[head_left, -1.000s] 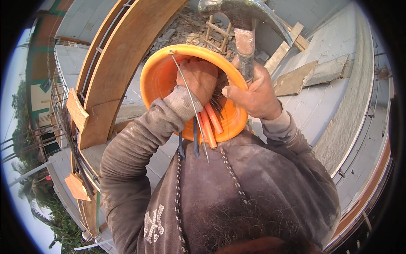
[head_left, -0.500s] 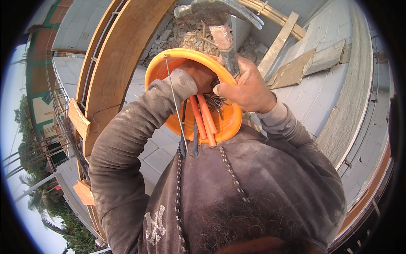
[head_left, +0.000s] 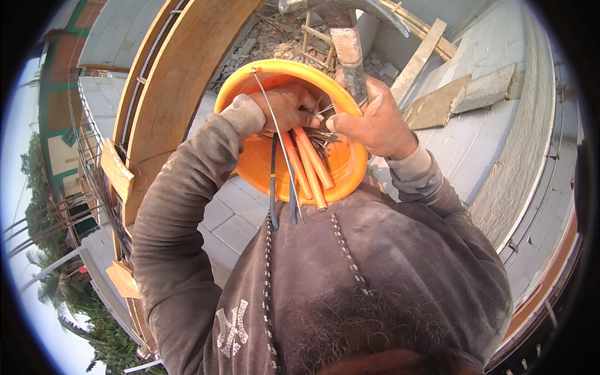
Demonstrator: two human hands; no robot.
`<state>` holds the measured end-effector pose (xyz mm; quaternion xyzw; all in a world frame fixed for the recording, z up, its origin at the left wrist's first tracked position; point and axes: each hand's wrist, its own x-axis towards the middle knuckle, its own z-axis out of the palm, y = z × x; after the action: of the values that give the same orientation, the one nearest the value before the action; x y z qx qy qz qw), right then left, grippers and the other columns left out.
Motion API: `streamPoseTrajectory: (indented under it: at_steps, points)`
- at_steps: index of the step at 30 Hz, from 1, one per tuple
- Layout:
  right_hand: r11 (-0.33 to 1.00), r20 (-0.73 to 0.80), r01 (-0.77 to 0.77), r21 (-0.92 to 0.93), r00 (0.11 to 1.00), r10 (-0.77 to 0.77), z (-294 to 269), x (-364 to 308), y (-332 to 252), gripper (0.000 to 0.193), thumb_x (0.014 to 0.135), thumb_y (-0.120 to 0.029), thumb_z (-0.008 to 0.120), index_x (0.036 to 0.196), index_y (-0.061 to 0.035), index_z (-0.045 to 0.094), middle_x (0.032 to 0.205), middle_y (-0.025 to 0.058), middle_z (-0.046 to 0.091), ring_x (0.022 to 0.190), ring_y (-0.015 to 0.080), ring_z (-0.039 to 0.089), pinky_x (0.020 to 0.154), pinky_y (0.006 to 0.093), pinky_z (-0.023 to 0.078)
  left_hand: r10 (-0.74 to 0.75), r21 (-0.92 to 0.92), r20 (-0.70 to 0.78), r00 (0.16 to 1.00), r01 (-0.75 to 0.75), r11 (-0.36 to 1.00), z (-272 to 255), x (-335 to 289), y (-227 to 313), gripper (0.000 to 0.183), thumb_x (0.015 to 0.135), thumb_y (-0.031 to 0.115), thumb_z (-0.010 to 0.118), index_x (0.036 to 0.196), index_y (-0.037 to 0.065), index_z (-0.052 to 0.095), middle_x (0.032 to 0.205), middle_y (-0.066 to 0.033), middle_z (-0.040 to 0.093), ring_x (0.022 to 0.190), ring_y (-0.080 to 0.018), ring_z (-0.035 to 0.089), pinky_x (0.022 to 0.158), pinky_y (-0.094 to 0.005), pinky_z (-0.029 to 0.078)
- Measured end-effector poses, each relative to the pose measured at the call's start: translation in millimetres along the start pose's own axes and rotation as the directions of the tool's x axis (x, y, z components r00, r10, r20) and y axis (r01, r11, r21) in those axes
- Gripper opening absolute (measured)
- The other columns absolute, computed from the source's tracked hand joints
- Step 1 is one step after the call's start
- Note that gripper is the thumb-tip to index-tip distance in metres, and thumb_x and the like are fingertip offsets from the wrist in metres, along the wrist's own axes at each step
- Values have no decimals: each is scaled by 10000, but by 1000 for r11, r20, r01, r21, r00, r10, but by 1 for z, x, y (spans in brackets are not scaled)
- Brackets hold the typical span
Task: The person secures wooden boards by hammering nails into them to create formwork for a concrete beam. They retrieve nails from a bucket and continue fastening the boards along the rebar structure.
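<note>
Head view: nails point(head_left: 322, 141) are seen heaped in the bucket point(head_left: 253, 161), just right of and below the fingertips of the left hand point(head_left: 284, 110). Their long axes are scattered, many slanted across the heap. The bucket's mouth is entered from the upper left by the left hand, whose fingers are curled with tips at the upper edge of the heap; whether a nail is pinched there cannot be told. By the right hand point(head_left: 378, 122) the hammer point(head_left: 345, 44) is gripped at the handle, head up, and the bucket's right rim is clamped under the thumb. The thumb tip, too, is placed close by the heap, but the left hand is the one set inside. Left of the nails, orange rods point(head_left: 314, 156) and blue grips point(head_left: 273, 194) are leaned out over the near rim.

Compared with half a second ago: the left wrist is shifted leftward, and more of the hand and its fingertips is exposed. The hammer head, then wholly in view, is now partly cut by the top edge.
</note>
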<state>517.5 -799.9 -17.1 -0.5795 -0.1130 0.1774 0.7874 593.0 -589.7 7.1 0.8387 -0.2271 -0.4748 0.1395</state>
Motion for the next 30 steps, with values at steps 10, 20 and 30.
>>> streamPoseTrajectory:
  at_steps: [10,20,30]
  points:
    - [999,-90,24,33,996,-21,-3,0,-3,415,838,41,750,1218,-2,589,985,21,639,808,85,640,702,252,565,206,-619,-190,960,-280,734,9,-40,-26,301,1061,257,689,1165,-15,766,1023,-21,751,939,-102,657,853,-270,535]
    - [998,-95,64,-26,993,-67,-11,4,9,468,838,31,732,1278,40,573,1054,33,647,896,81,613,790,241,530,285,-930,-205,936,-277,241,42,-39,-52,366,1084,194,549,1331,-47,671,1198,-122,745,1005,-158,696,907,-306,559]
    - [998,-119,61,4,991,-60,-15,5,17,421,838,25,750,1215,-9,565,959,47,651,764,101,668,655,252,596,260,-957,-217,941,-257,134,44,-32,-45,399,1090,212,569,1359,-78,623,1296,-189,709,1110,-206,712,1050,-357,557]
